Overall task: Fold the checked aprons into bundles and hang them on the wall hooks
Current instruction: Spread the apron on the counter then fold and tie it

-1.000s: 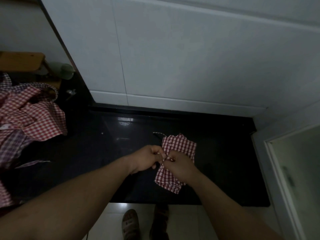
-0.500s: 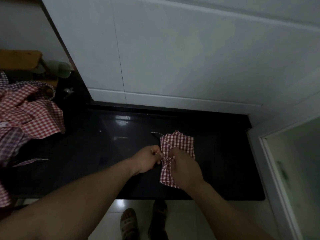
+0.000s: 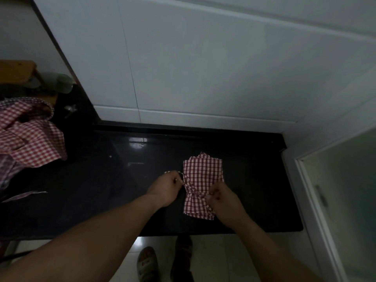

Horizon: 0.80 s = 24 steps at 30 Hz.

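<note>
A folded red-and-white checked apron bundle (image 3: pixel 202 174) lies on the black countertop (image 3: pixel 122 180), cinched at its middle by its strap. My left hand (image 3: pixel 165 188) pinches one strap end at the bundle's left edge. My right hand (image 3: pixel 220 198) pinches the other strap end at the bundle's lower right. The two hands sit on opposite sides of the bundle's waist. No wall hooks are in view.
A heap of loose checked aprons (image 3: pixel 30 139) lies at the left end of the counter. White tiled wall (image 3: pixel 203 68) rises behind the counter. A white door frame (image 3: pixel 317 200) stands at the right. My sandalled feet (image 3: pixel 162 261) show below the counter's front edge.
My hands have drawn apart from the bundle's middle, the right one moving to its right side. The bundle now lies squarer and its waist looks pinched in.
</note>
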Tool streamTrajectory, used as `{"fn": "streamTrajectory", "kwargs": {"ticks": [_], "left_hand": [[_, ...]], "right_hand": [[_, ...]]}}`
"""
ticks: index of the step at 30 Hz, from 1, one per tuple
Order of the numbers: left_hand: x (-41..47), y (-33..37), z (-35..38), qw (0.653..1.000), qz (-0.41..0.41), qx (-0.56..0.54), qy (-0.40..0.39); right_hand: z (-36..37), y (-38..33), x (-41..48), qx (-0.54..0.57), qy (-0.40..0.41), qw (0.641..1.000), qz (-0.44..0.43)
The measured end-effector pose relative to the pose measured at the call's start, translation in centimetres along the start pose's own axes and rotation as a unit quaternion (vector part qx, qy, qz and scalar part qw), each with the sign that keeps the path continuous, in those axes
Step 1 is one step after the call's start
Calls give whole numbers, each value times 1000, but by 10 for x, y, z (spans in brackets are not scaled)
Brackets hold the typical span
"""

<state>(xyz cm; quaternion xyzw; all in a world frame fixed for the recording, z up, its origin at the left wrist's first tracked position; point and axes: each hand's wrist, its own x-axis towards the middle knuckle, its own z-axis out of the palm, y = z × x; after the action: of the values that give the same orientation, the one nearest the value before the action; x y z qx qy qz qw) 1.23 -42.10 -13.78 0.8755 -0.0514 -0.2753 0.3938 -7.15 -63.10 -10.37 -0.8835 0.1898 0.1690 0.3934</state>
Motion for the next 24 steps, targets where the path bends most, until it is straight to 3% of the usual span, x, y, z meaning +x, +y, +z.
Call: {"fn": "streamTrajectory", "kwargs": {"ticks": [4,7,10,15,18,19,21,23,24], "left_hand": [[1,14,-7,992,-23,83,90],[2,30,-1,995,-75,-65,-19],[10,33,11,978,-89,-169,-78],[19,27,-9,960,-81,-252,-90],[29,25,-40,977,-11,-178,-119],[34,26,-51,986,26,-125,-104],[48,24,-67,995,86,41,14],[50,25,-77,956,105,193,195],[47,25,-80,939,113,220,239]], "right_hand": [[-23,-9,8,119,103,984,84],[-26,-14,22,238,15,946,218],[-10,-24,32,304,-82,913,259],[6,-34,37,386,-120,878,257],[11,-35,45,406,-119,868,260],[14,-39,51,435,-116,856,254],[22,-54,64,501,-115,823,242],[30,-73,74,543,-127,794,243],[34,-81,78,539,-139,793,247]]}}
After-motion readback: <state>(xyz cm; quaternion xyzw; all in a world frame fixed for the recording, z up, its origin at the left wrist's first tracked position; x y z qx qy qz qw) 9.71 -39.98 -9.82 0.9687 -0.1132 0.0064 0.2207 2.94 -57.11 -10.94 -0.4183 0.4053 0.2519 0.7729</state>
